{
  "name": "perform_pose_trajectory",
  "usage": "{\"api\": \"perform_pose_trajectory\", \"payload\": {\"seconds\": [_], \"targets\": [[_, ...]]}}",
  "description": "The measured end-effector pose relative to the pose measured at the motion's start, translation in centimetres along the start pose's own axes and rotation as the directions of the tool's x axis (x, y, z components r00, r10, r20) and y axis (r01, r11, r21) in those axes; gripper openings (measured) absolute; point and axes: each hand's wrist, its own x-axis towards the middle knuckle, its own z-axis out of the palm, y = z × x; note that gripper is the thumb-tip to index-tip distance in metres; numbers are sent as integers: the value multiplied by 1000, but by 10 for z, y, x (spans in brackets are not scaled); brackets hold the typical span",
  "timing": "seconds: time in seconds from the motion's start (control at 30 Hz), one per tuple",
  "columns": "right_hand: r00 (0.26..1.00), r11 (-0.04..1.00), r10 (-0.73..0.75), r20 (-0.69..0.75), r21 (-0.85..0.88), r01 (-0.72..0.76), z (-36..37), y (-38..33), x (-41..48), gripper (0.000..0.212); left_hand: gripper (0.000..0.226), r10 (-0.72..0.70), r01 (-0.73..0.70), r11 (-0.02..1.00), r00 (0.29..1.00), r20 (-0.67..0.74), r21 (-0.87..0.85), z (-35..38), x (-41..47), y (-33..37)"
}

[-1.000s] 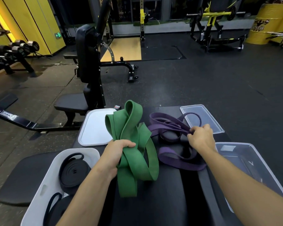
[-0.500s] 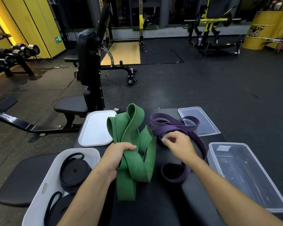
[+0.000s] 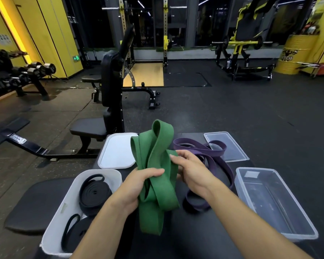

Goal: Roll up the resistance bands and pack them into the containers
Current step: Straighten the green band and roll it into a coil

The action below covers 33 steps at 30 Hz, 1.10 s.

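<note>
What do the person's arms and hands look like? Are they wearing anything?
Both arms are bare as far as the picture shows, with no sleeves in view. The left grip and the right grip are plain bare hands with no gloves. I see no rings, watch, bracelet or markings on the fingers and wrists that show.
</note>
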Motion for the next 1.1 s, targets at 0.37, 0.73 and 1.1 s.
{"api": "perform_pose_trajectory", "payload": {"seconds": [0.37,0.73,1.1], "targets": [[971,978,-209,115,22,208,10,-25,-49,57,66,207,-232,943,970,129,237,-2,-61,-46],[936,925,-341,83,-150,350,32,-26,-121,18,58,461,-512,686,856,236,518,-2,-102,-65],[839,837,-533,-111,-214,504,61,-73,-150,24,68,195,-402,675,906,376,619,17,-128,-9]]}}
